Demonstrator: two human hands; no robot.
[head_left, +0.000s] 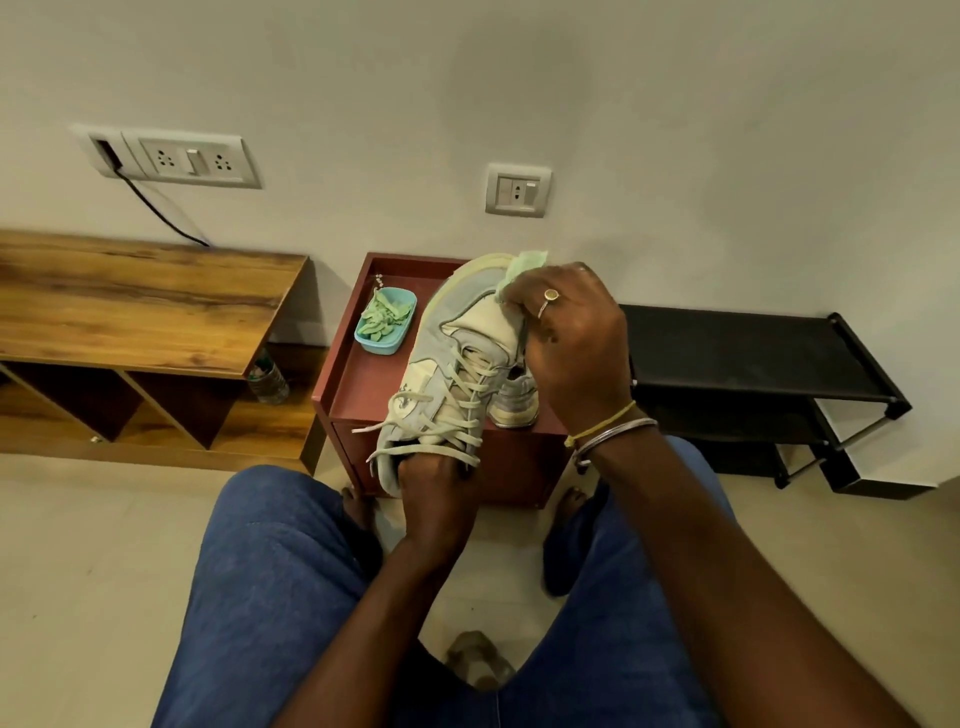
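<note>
A pale grey and cream sneaker (457, 358) with loose cream laces is held toe-up over a small maroon side table (358, 374). My left hand (434, 488) is pushed into the shoe's opening and grips it from inside. My right hand (566, 332) pinches a light green cloth (522, 267) against the toe area of the sneaker. A second sneaker (514, 402) stands on the table behind the first, mostly hidden by my right hand.
A small blue tub (385, 322) with green cloth pieces sits on the table's left side. A wooden shelf unit (140, 312) stands to the left with a bottle (267, 376) beside it, a black rack (753, 358) to the right. My knees in blue trousers flank the table.
</note>
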